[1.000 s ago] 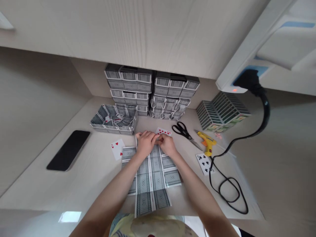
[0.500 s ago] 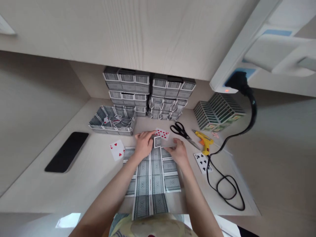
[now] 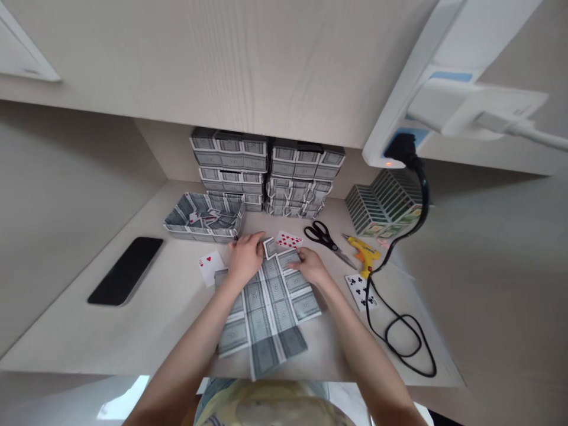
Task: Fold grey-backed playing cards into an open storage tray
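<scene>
A flat sheet of joined playing cards [image 3: 273, 296], patterned grey backs up, lies slightly turned on the desk between my forearms. My left hand [image 3: 246, 258] is closed at its far left part, with the fingertips beside a small raised card flap [image 3: 269, 248]; part of the grip is hidden. At the far right corner, my right hand [image 3: 313, 266] pinches the sheet, thumb on top. Just beyond lies a ten of diamonds [image 3: 289, 239], face up. A heart card [image 3: 210, 267] sits left of the sheet.
Stacked card-built boxes [image 3: 231, 154] stand at the back, with an open card box [image 3: 204, 219] of loose pieces before them. Black scissors [image 3: 323, 236], a yellow glue gun [image 3: 364, 254], its cord [image 3: 399, 355] and a club card [image 3: 360, 291] lie right; a phone [image 3: 126, 271] left.
The card sheet has turned and its near end has shifted away from my body. My right hand has moved onto its far right corner. My left hand has shifted slightly left.
</scene>
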`<state>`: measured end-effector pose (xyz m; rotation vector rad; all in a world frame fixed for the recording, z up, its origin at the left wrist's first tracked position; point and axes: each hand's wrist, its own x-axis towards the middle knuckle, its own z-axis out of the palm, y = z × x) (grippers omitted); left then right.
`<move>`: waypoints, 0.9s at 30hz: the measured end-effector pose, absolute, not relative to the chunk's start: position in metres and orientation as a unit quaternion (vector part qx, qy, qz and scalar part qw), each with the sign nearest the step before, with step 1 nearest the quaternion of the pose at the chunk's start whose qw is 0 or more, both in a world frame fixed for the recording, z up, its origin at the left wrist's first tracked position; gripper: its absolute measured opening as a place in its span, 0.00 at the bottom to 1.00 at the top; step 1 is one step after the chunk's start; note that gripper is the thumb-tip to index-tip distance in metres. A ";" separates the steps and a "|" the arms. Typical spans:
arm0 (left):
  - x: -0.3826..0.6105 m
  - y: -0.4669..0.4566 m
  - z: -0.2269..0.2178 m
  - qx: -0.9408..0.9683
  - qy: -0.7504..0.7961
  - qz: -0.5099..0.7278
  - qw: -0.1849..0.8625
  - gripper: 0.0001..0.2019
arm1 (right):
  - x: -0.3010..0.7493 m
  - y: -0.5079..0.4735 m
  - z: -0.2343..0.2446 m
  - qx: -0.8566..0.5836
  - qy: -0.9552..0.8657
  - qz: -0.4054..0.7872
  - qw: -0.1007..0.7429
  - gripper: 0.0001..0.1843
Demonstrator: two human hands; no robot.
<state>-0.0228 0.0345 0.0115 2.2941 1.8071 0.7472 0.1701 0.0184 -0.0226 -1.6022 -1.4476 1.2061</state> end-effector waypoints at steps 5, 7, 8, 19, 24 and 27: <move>-0.038 0.024 0.022 0.745 0.645 0.148 0.090 0.20 | 0.170 0.049 -0.014 -0.605 -0.654 0.387 0.238 0.15; -0.041 0.022 0.022 0.761 0.629 0.126 0.094 0.21 | 0.167 0.057 -0.011 -0.609 -0.667 0.367 0.219 0.15; -0.042 0.022 0.022 0.773 0.615 0.125 0.092 0.22 | 0.165 0.059 -0.010 -0.612 -0.675 0.355 0.209 0.15; -0.033 0.048 0.007 0.819 0.527 0.186 0.129 0.07 | 0.139 0.043 -0.003 -0.690 -0.669 0.242 0.133 0.18; -0.034 0.056 -0.007 0.769 0.584 0.189 0.178 0.15 | 0.129 0.029 -0.008 -0.726 -0.661 0.126 0.144 0.16; -0.036 0.058 -0.014 0.749 0.596 0.200 0.208 0.17 | 0.127 0.027 -0.011 -0.717 -0.674 0.096 0.152 0.18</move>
